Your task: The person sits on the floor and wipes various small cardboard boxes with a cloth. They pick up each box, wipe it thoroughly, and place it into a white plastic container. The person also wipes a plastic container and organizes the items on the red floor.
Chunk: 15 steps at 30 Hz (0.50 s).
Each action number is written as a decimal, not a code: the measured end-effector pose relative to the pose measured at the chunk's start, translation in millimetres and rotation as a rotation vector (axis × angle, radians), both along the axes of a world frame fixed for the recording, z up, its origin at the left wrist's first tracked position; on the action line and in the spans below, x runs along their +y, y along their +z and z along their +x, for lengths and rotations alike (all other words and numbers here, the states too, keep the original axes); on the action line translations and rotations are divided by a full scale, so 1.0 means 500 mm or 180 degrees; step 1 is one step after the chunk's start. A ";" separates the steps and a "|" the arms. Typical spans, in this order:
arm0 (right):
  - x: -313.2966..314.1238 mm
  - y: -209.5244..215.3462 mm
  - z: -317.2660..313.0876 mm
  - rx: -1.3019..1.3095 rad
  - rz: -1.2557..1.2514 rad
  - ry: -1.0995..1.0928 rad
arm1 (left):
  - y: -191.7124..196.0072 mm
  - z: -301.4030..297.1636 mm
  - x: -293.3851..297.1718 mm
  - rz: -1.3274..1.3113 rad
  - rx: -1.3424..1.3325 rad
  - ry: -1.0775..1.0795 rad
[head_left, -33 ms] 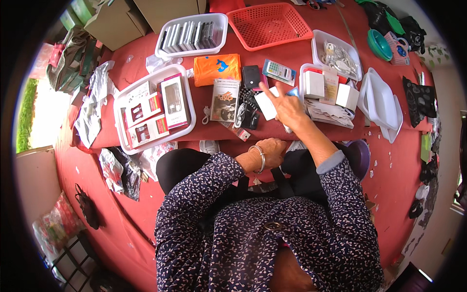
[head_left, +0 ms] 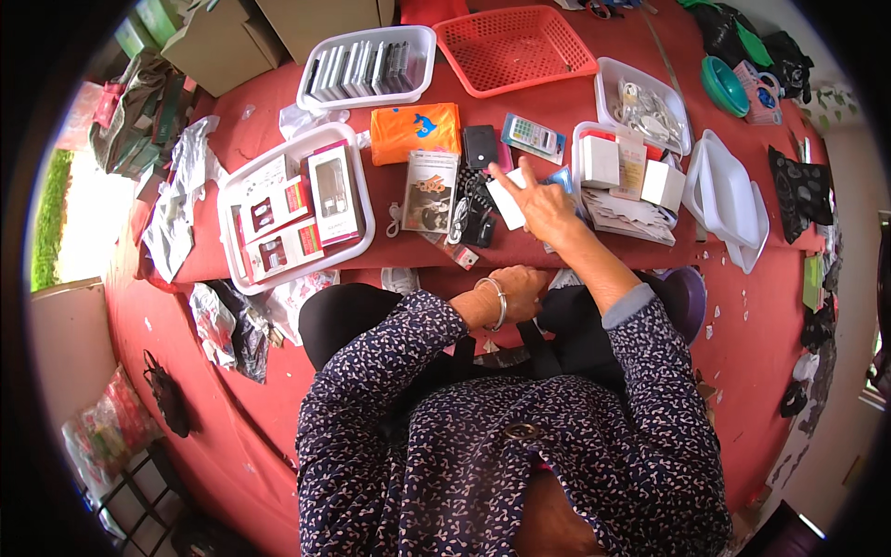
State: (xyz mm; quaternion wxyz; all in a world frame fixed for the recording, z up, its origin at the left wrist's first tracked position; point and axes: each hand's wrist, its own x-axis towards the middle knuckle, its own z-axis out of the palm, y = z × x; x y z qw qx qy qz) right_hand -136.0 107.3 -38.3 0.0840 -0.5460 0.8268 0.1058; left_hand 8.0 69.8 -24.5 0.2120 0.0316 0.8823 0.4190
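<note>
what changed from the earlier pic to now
Very little: the right hand has shifted slightly to the left over the flat white item, its fingers still spread. Nothing was visibly picked up or let go; whether the hand grips the white item is unclear. The left hand, the orange package and the red basket stayed as they were.

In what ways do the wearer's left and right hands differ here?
Place: the left hand is down by the lap, while the right hand is out at a white rectangular item.
Fingers: the left hand's look curled in; the right hand has two extended and spread apart.
Wrist: the left hand's wears a silvery bangle; none shows at the right hand's.
Shared: both are bare, with dark patterned sleeves behind them.
</note>
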 end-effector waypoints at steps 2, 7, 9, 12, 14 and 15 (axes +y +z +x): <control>-0.006 -0.037 0.007 0.0262 -0.0034 0.0362 | 0.005 0.001 -0.002 -0.0057 -0.0248 -0.0225; -0.012 -0.116 -0.023 0.0173 -0.0009 0.0146 | -0.009 0.013 -0.009 0.0048 -0.0186 -0.0392; -0.030 -0.045 -0.022 0.0114 0.0346 0.0049 | -0.006 0.019 -0.013 -0.0109 -0.0273 -0.0242; -0.032 -0.040 -0.068 -0.0189 0.0131 -0.0546 | -0.003 0.017 -0.030 -0.0351 -0.0401 0.0028; -0.027 -0.049 -0.091 -0.0182 -0.0091 -0.0646 | -0.024 0.021 -0.041 -0.0613 -0.0350 0.0379; -0.020 -0.054 -0.099 -0.0152 -0.0198 -0.0638 | -0.025 0.015 -0.055 -0.0662 -0.0398 0.0395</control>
